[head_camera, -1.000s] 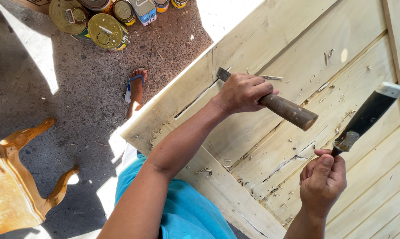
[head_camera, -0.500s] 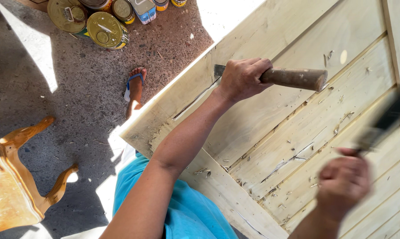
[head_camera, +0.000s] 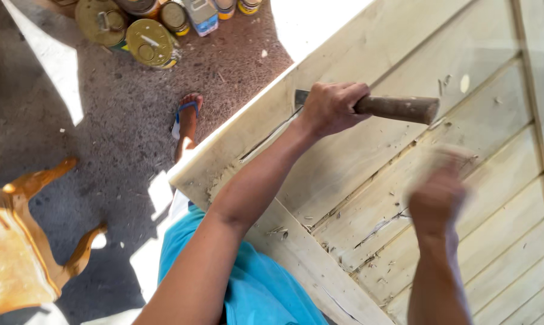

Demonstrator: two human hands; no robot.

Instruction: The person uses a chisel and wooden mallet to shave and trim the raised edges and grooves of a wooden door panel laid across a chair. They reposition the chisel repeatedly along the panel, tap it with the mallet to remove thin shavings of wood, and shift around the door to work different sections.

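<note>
Your left hand (head_camera: 332, 108) grips the chisel (head_camera: 392, 108) on the wooden panel (head_camera: 356, 180); right hand (head_camera: 437, 195) blurred, grip unclear; slats mostly chiselled, shavings left.

Open slats to the right, clutter on the floor to the left

The pale wooden panel (head_camera: 368, 180) offers bare slatted surface from three to six o'clock of the left hand (head_camera: 331, 107); only shavings and chips lie there. The chisel (head_camera: 398, 109) in that hand lies crosswise toward three o'clock and bars the way up the upper slats, and the blurred right hand (head_camera: 438, 192) hangs over the middle slats at five o'clock. Off the panel, the gritty floor (head_camera: 103, 138) is open at nine o'clock, hemmed by tins (head_camera: 151, 43) at eleven o'clock, a sandalled foot (head_camera: 186, 119) just beside the panel's edge, and a wooden chair (head_camera: 19, 253) at eight o'clock.
</note>
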